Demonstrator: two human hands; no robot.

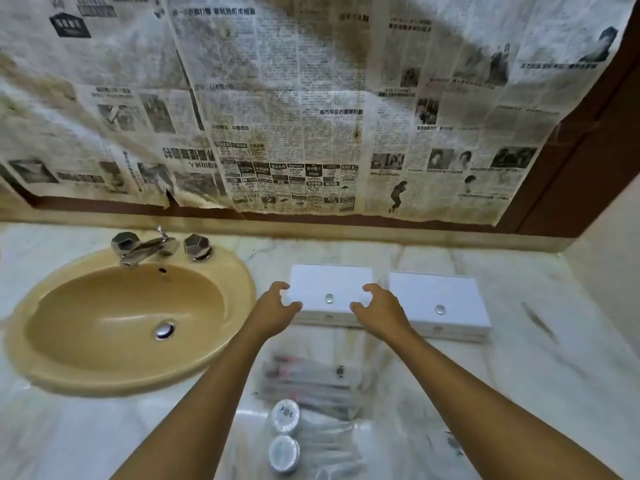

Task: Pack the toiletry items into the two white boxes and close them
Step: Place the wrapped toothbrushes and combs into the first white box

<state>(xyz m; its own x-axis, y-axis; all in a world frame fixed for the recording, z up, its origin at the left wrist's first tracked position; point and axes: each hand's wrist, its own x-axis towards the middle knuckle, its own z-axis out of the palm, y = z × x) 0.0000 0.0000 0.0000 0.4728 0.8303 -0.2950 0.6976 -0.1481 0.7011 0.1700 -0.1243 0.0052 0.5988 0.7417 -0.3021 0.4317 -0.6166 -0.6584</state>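
— Well, starting big: two white boxes, both lidded. Left box (329,289) just right of the sink (41,362), right box (436,299) just beyond it, further from the sink.

— Handling?

— Probably stiff card or thin board, light, smooth on top. Likely slippery under flat palms, so best taken at the lid's side edges. Small shiny stud near each front edge; could serve as a pull.

— Hands?

— Left hand (277,308) at the sink-side front corner of the left box, fingers curled over the lid edge. Right hand (379,308) at the far front corner, fingers curled likewise. Touching or a hair short: cannot tell. Nothing lifted yet, by the look of it.

— And the items?

— Nearer than the boxes, right of the sink's front rim: clear-wrapped packets (311,386), long and thin, soft and crinkly, probably sliding about. Best pinched mid-length, a few together.

— Smallest?

— Two round caps (285,415), at the packets' sink side. Hard, light, apt to roll.
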